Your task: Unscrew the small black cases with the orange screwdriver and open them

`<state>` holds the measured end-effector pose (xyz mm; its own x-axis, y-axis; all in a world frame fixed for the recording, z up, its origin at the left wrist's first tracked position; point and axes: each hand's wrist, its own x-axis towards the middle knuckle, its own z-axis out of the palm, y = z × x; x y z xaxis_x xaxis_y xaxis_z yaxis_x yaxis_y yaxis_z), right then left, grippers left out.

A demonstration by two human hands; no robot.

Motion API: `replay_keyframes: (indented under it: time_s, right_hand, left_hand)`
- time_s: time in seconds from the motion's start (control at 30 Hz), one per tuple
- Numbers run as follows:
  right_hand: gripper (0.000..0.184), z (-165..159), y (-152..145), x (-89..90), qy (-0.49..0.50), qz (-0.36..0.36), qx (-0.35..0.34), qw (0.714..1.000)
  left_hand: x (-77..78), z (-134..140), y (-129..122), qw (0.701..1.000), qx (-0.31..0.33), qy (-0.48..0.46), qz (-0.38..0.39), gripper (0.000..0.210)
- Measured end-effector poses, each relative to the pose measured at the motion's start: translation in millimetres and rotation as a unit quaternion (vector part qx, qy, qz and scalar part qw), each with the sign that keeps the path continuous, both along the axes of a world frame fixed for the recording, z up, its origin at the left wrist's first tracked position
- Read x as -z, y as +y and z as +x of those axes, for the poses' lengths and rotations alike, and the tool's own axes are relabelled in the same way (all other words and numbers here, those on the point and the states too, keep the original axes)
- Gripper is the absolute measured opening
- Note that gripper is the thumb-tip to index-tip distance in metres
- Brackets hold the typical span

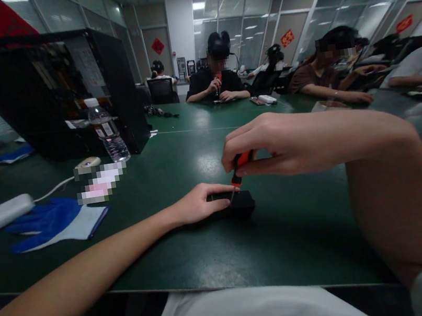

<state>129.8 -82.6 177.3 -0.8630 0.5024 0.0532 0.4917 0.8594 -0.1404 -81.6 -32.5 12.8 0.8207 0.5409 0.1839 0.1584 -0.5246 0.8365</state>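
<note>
My right hand (262, 145) is closed around the red-and-black handle of a screwdriver (243, 159), held tilted with its shaft pointing down. The shaft's lower end meets the top of a small black box-shaped object (245, 203) lying on the green table. My left hand (202, 202) grips that black object from its left side, the thumb and a finger along its top near the screwdriver's tip. What the tip touches is too small and dark to make out.
On the left stand an open black computer case (119, 76) and a plastic water bottle (108, 133). A blue-and-white glove (56, 223) and a white power strip (1, 215) lie on the green table (194, 261). Across it sits a person (219, 80) holding an orange-handled tool; others sit right.
</note>
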Motion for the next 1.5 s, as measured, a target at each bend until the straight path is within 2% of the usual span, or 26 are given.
replay_keyframes:
  time_s: [0.23, 0.43, 0.7, 1.0, 1.3, 1.43, 1.5]
  right_hand:
    - [0.017, -0.8, -0.3, 0.0, -0.003, 0.019, -0.005, 1.0]
    - [0.018, -3.6, 0.5, 1.6, 0.003, 0.008, -0.012, 1.0]
    - [0.021, -13.0, 2.0, 7.3, 0.049, 0.009, -0.062, 0.997]
    - [0.022, -15.2, -7.8, 3.3, 0.02, 0.011, -0.078, 0.997]
    - [0.025, -7.0, -8.4, -0.6, -0.008, -0.017, -0.056, 0.998]
    - [0.019, -8.9, -2.0, 4.9, 0.01, 0.017, -0.002, 1.0]
    - [0.017, -9.9, 2.1, 7.9, 0.018, 0.036, 0.026, 0.999]
  left_hand:
    - [0.2, 0.4, 0.1, 1.0, 0.007, 0.002, -0.008, 0.04]
    - [4.0, 0.3, 2.2, 1.0, 0.012, -0.006, -0.009, 0.039]
    - [6.2, 0.0, 3.4, 1.0, -0.005, 0.015, 0.01, 0.042]
    - [12.0, 1.7, 4.5, 1.0, -0.007, -0.005, 0.024, 0.045]
    - [9.3, 0.9, 5.2, 1.0, 0.005, -0.017, 0.021, 0.04]
    - [8.8, 1.9, 2.9, 1.0, 0.001, -0.004, 0.009, 0.037]
    - [8.7, 2.6, 0.3, 0.999, -0.012, -0.032, 0.031, 0.033]
